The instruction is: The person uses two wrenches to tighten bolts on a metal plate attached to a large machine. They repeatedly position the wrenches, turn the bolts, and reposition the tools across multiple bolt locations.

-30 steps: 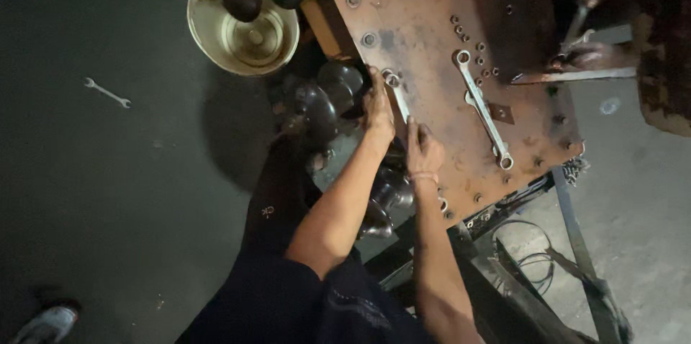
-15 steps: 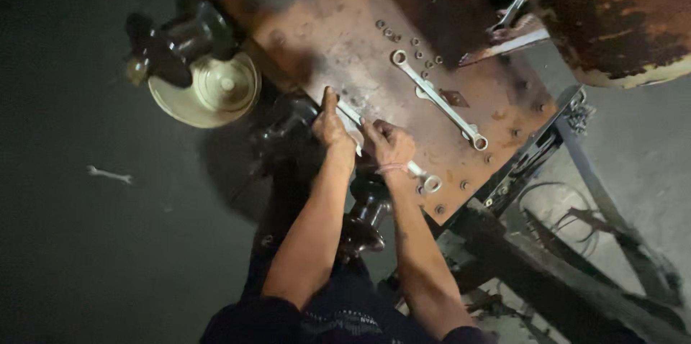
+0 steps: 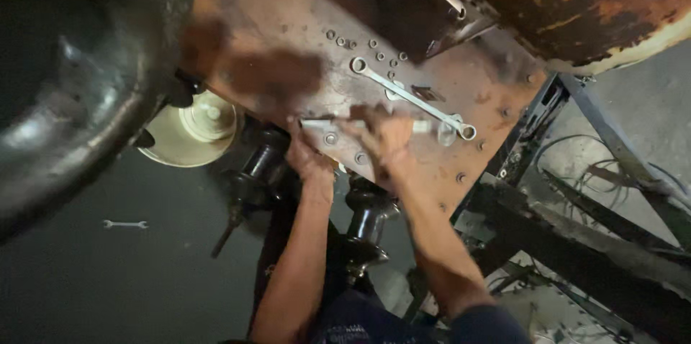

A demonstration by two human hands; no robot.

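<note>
Both hands work at the near edge of a rusty metal plate (image 3: 273,34) that serves as a bench top. The right hand (image 3: 389,144) lies on the plate with its fingers closed around a silver wrench (image 3: 338,124), which runs flat and level leftward from the hand. The left hand (image 3: 309,160) sits at the plate's edge, just below the wrench's left end; it is blurred, and whether its fingers grip anything cannot be told.

A second, longer wrench (image 3: 410,98) lies slantwise on the plate just beyond the right hand, its lower ring end close to the plate's right edge. A scatter of small nuts and washers (image 3: 360,45) lies above it, near the middle of the plate. Bolt heads (image 3: 331,139) show in the plate right beside the held wrench.

Under the plate's near edge, dark heavy machine parts (image 3: 367,218) crowd between the two forearms, leaving little room there. Left of them a pale round dish (image 3: 191,132) sits on the floor, and further left a small spanner (image 3: 124,224) lies alone on open dark floor (image 3: 108,286). To the right, a dark steel frame (image 3: 576,243) slants away from the plate's corner, and a rusty drum (image 3: 576,6) overhangs the far side
</note>
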